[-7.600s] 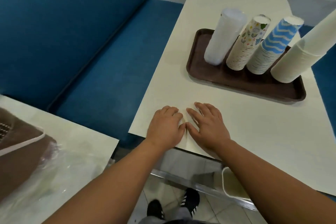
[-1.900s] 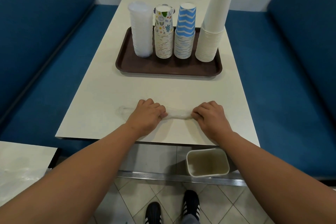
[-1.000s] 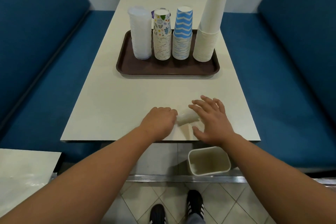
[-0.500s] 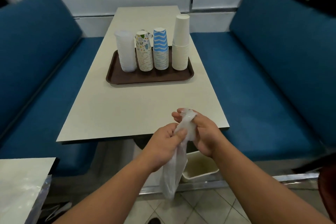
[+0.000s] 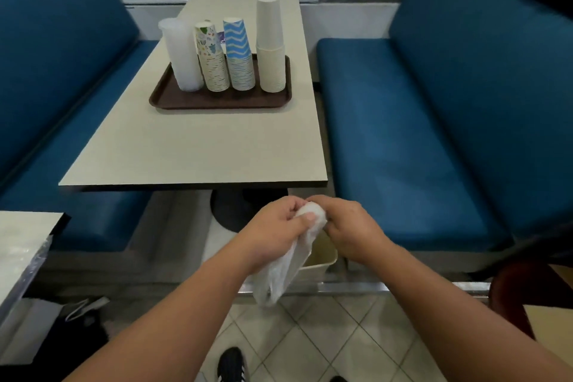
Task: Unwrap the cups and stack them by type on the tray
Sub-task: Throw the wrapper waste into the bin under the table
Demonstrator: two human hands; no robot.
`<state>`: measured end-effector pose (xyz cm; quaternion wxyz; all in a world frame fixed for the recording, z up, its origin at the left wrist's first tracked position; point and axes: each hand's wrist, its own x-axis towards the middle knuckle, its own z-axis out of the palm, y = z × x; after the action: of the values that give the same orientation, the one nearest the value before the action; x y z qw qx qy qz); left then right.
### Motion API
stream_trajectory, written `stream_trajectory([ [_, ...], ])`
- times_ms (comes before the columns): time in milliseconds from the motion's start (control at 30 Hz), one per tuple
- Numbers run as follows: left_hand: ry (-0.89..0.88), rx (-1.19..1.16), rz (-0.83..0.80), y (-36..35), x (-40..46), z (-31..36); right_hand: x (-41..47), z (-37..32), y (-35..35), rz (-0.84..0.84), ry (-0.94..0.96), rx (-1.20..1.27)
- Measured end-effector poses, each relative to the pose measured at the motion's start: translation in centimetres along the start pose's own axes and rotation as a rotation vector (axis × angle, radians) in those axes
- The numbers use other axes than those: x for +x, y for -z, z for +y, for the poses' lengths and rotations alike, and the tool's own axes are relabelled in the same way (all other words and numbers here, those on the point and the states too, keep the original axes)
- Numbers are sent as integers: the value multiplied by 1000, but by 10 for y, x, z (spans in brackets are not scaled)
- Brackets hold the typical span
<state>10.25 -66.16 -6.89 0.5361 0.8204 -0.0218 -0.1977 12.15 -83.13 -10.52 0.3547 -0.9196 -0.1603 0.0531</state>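
A brown tray (image 5: 173, 100) on the cream table (image 5: 198, 146) carries a row of upside-down stacks: clear plastic cups (image 5: 182, 54), floral paper cups (image 5: 212, 59), blue zigzag cups (image 5: 238, 54) and plain white cups (image 5: 270, 43). In front of the table's near edge, my left hand (image 5: 273, 231) and my right hand (image 5: 348, 225) both grip a crumpled clear plastic wrapper (image 5: 285, 267). Its top is balled between my fingers and its tail hangs down.
A cream waste bin (image 5: 321, 259) stands on the tiled floor right under the wrapper. Blue benches (image 5: 434, 121) flank the table on both sides. Another table's corner (image 5: 21, 242) with plastic on it is at the left. My shoes show below.
The wrapper went from rolled flat on the table to lifted off it. Both hands now bunch it lower, below the table's edge and over the bin; I have stepped back.
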Motion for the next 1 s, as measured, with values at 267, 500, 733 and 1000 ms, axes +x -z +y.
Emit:
stream_trajectory([
  [267, -44, -18, 117, -35, -10, -17, -19, -33, -4, 107, -676, 1349],
  [500, 30, -186, -57, -24, -9, -26, -25, -26, -22, 43, -614, 1425],
  [733, 167, -175, -77, -1, 10, -37, -47, 2, -17, 146, 26, 85],
  [1000, -208, 448, 122, -13, 5, -31, -30, 0, -25, 205, -284, 276],
])
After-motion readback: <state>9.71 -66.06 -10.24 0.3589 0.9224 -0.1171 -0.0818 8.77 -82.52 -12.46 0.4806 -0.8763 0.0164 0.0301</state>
